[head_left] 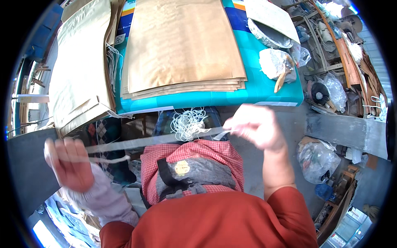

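A narrow white fabric cord (136, 143) stretches above the red-checked cloth apron (225, 159), gripped by the left hand (72, 164) and pinched by the right hand (257, 125) (both blurred); probably light, limp, best held near its ends.

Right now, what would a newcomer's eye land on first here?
Probably the pale strands stretched across the middle between the left hand and right hand, all blurred. Just beyond the red checked cloth sits a tangle of white string. At the top centre, a big stack of brown paper lies on a teal surface.
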`<state>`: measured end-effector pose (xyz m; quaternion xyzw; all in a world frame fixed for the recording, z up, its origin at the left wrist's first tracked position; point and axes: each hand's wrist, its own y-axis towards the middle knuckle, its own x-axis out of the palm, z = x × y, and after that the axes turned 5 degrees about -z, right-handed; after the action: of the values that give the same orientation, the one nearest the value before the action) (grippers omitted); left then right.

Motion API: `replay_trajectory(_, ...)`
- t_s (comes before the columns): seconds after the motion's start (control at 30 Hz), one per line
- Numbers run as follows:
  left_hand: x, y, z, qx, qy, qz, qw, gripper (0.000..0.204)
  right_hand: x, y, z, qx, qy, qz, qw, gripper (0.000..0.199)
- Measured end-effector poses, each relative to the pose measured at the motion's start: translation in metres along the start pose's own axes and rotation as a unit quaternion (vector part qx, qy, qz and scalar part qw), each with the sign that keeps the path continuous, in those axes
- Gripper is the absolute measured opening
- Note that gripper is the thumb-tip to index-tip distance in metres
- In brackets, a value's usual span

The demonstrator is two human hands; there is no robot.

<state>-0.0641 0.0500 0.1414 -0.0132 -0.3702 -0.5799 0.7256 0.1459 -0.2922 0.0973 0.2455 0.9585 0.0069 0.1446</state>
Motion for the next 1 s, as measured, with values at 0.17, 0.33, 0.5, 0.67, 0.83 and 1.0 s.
replay_trajectory(0.17,-0.091,0.063,-0.084,-0.076,-0.101,0.103,0.987,0.012,-0.062,0.035,0.05,0.129,-0.046,0.188,0.973,0.012)
replay_trajectory(0.33,-0.159,0.074,-0.166,-0.183,0.059,0.222,0.956,0.011,-0.097,0.05,0.162,0.216,-0.09,0.158,0.959,0.008)
replay_trajectory(0.5,-0.136,0.067,-0.174,-0.255,0.273,0.334,0.865,0.024,-0.099,0.035,0.179,0.253,-0.276,0.168,0.912,0.013)
replay_trajectory(0.67,-0.12,0.059,-0.161,-0.187,0.613,0.24,0.729,0.04,-0.076,0.047,0.156,0.234,-0.24,0.208,0.919,0.021)
replay_trajectory(0.83,-0.074,0.046,-0.179,0.025,0.806,-0.077,0.587,0.031,-0.07,0.046,0.158,0.236,-0.256,0.17,0.922,0.034)
replay_trajectory(1.0,-0.074,0.048,-0.184,-0.024,0.772,-0.159,0.615,0.031,-0.051,0.061,0.167,0.098,-0.37,0.285,0.879,0.041)
